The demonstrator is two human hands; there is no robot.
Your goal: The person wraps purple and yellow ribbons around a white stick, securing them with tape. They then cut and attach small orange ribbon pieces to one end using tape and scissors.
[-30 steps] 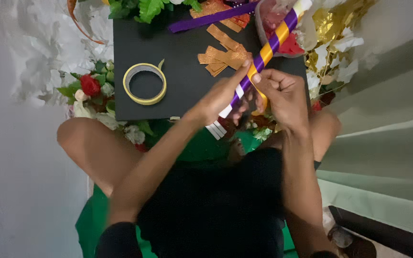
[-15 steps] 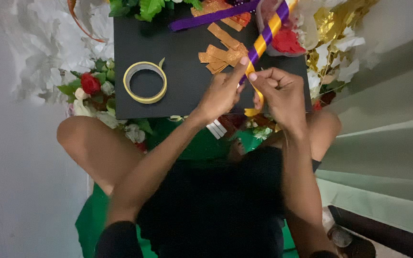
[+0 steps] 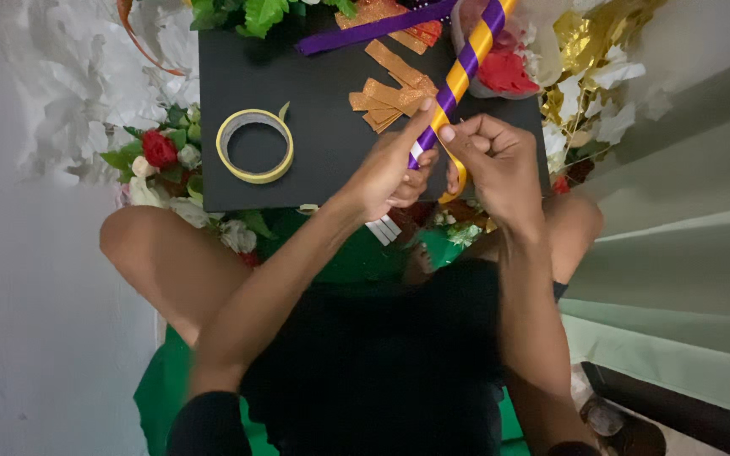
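A stick wrapped in purple and gold ribbon [image 3: 466, 59] slants from the top right down to my hands. My left hand [image 3: 390, 173] grips its lower part, with the forefinger stretched up along the wrapping. My right hand [image 3: 496, 165] pinches the loose gold ribbon [image 3: 458, 169], which curls down in a loop beside the stick. Both hands hover over the near right edge of a black board [image 3: 323, 160]. White strips poke out below my left hand.
On the board lie a roll of yellow tape [image 3: 255, 145], several orange glitter strips [image 3: 390, 93] and a purple ribbon [image 3: 373, 29]. Artificial flowers with red blooms [image 3: 158, 152] sit to the left, gold and white leaves [image 3: 593, 59] to the right. My bare knees flank the board.
The stick has slid up and away through my hands. My right hand has brought the gold ribbon round its lower end, and the left forefinger now presses the wrapping.
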